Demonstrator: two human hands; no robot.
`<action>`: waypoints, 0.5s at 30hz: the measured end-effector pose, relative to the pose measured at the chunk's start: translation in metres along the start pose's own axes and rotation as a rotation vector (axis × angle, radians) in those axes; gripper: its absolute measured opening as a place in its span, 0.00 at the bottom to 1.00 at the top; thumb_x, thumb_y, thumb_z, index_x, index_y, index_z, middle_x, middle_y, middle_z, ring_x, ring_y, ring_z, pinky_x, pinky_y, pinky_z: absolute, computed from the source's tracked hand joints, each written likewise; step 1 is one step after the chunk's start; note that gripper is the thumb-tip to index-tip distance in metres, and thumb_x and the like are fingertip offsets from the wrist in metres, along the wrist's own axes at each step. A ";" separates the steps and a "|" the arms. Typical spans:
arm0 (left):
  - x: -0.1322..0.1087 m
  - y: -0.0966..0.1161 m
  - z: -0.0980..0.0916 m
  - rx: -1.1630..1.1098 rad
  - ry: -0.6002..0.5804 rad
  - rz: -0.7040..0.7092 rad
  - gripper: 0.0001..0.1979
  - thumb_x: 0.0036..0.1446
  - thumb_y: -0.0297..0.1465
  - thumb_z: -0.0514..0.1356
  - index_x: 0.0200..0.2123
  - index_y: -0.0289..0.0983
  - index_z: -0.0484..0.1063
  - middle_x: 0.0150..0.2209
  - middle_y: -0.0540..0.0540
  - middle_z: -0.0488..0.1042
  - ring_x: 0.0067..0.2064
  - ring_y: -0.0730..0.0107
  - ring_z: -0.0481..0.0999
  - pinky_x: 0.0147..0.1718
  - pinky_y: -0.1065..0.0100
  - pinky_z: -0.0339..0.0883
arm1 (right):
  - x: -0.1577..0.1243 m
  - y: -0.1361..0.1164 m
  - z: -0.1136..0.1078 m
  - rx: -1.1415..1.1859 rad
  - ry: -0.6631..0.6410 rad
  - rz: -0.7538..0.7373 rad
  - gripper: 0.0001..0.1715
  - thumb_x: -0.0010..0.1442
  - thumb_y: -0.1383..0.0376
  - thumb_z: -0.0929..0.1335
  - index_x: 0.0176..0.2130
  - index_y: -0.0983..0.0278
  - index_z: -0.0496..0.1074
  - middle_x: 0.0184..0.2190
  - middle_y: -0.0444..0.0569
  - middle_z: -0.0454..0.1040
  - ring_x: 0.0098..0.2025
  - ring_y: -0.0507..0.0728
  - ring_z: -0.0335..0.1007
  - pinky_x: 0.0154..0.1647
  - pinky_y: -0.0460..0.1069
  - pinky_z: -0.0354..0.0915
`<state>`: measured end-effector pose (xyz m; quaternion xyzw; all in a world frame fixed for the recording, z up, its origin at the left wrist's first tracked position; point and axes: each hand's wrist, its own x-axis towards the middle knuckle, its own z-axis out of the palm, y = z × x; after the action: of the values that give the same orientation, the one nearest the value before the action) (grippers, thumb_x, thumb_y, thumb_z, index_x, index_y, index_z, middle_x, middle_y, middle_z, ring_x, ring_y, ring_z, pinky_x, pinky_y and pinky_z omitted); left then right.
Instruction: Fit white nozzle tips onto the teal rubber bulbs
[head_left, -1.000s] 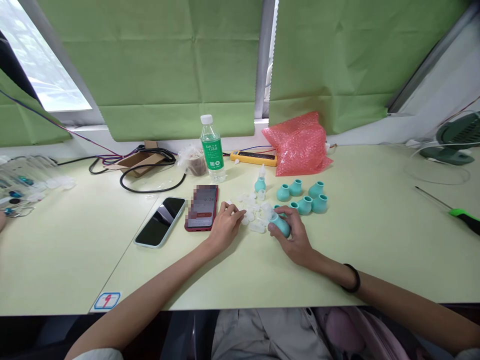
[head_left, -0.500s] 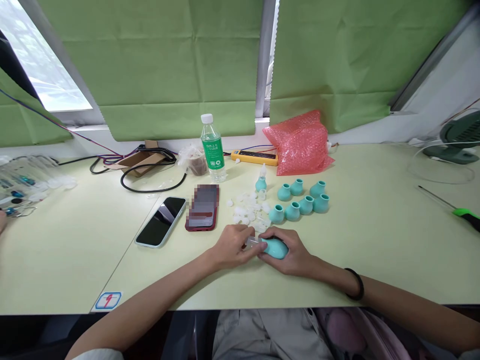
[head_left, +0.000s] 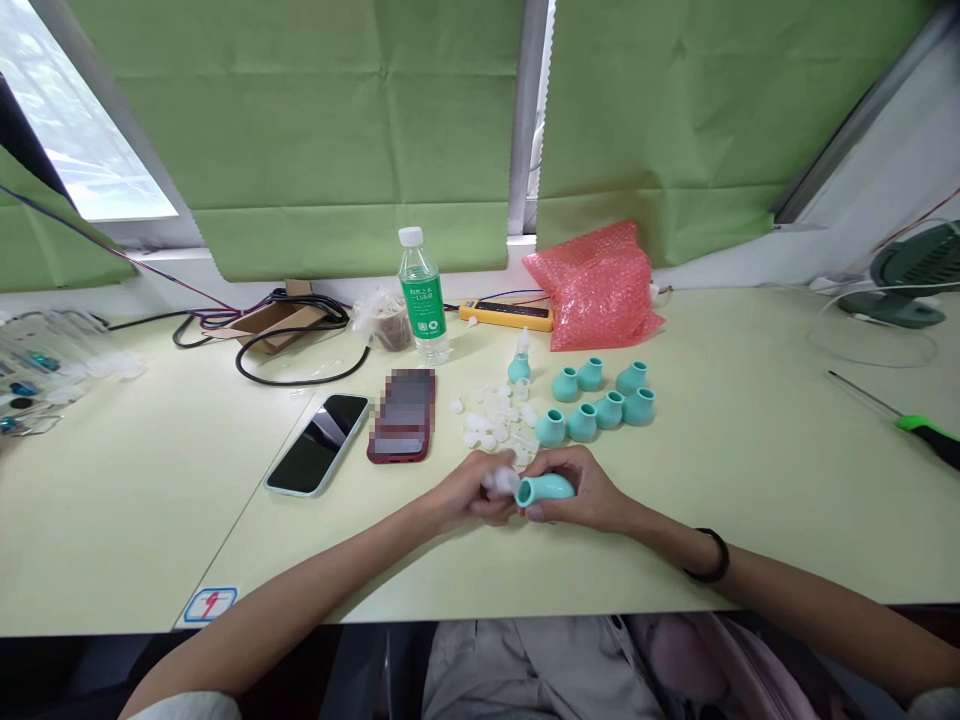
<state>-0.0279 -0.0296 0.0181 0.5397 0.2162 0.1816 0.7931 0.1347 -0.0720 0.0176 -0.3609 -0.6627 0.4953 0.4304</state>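
The held open-mouthed, smooth bulb (head_left: 550, 487) is plain teal; beyond it lie translucent whitish plastic pieces (head_left: 495, 410), and farther beyond, a red bubble-textured plastic bag (head_left: 604, 290) and a green-labelled, white-capped clear bottle (head_left: 424, 305).

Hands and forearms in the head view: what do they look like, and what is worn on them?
The left hand and right hand are gloveless, the forearms bare. A thin, dark round band circles the right forearm. A pale grey sleeve edge shows at the left elbow. No cables or markings show on either arm.
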 end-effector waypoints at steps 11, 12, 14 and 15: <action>0.004 -0.012 -0.005 1.184 0.457 0.262 0.13 0.46 0.39 0.54 0.30 0.36 0.63 0.22 0.52 0.63 0.22 0.76 0.62 0.21 0.74 0.54 | 0.030 -0.044 -0.064 -0.350 0.291 -0.376 0.10 0.45 0.65 0.67 0.33 0.62 0.69 0.33 0.48 0.68 0.37 0.55 0.65 0.36 0.51 0.63; 0.005 -0.016 -0.006 1.306 0.463 0.283 0.12 0.47 0.38 0.53 0.33 0.36 0.64 0.25 0.51 0.64 0.24 0.75 0.63 0.22 0.74 0.56 | 0.037 -0.046 -0.074 -0.417 0.333 -0.386 0.10 0.45 0.64 0.68 0.32 0.62 0.69 0.33 0.48 0.68 0.37 0.55 0.65 0.34 0.50 0.64; 0.006 -0.020 -0.007 1.476 0.492 0.324 0.12 0.50 0.36 0.51 0.37 0.38 0.63 0.31 0.48 0.65 0.27 0.74 0.65 0.24 0.73 0.58 | 0.053 -0.045 -0.093 -0.554 0.387 -0.357 0.12 0.43 0.63 0.68 0.32 0.62 0.70 0.32 0.48 0.69 0.34 0.55 0.65 0.31 0.49 0.64; 0.006 -0.021 -0.008 1.531 0.509 0.339 0.13 0.51 0.36 0.50 0.39 0.39 0.62 0.32 0.48 0.64 0.27 0.74 0.66 0.24 0.72 0.58 | 0.063 -0.043 -0.103 -0.616 0.394 -0.325 0.13 0.43 0.62 0.68 0.32 0.63 0.71 0.32 0.48 0.69 0.33 0.54 0.65 0.31 0.49 0.64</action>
<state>-0.0258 -0.0281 -0.0049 0.8986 0.3691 0.2179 0.0942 0.2044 0.0096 0.0867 -0.4518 -0.7332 0.1204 0.4937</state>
